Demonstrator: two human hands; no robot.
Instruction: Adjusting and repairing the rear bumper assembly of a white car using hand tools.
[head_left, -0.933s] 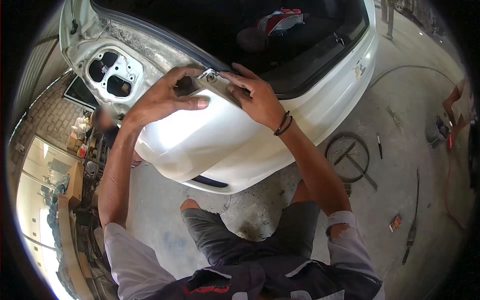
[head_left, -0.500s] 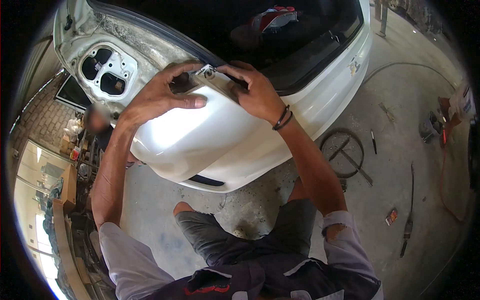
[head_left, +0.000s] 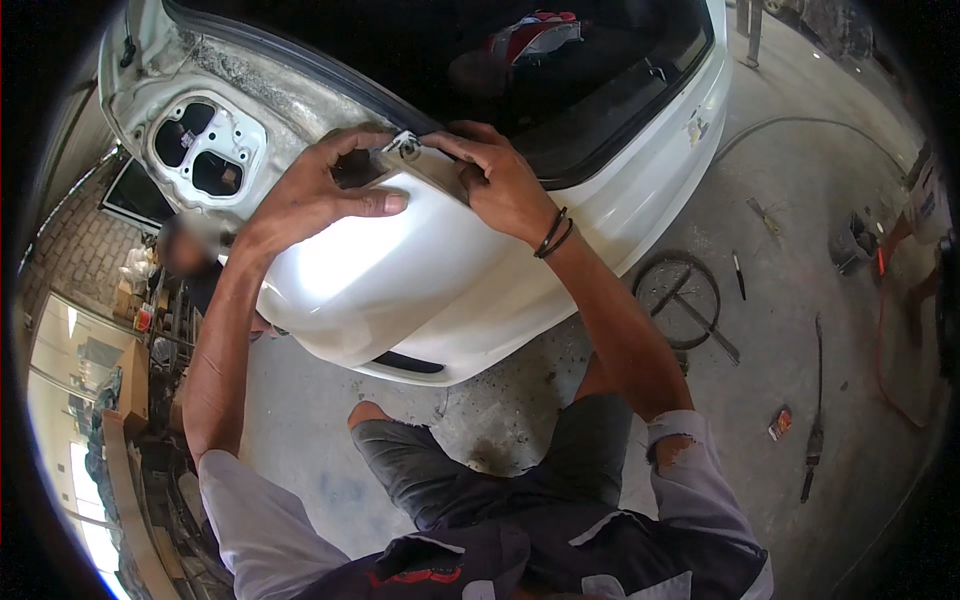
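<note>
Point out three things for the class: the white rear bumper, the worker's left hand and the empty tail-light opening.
white rear bumper (head_left: pixel 400 290), head view, on its glossy corner face.
left hand (head_left: pixel 305 195), head view, on the back of the hand.
tail-light opening (head_left: pixel 205 150), head view, on the white panel between its two holes.

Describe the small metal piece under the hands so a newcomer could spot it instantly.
Start at the white car's rear bumper, filling the picture's middle, and follow its top edge to where it meets the open boot. There the left hand and right hand meet around a small silvery metal bracket. It is the only shiny, bare-metal bit between the fingertips; everything around it is white paint or dark trim.
</note>
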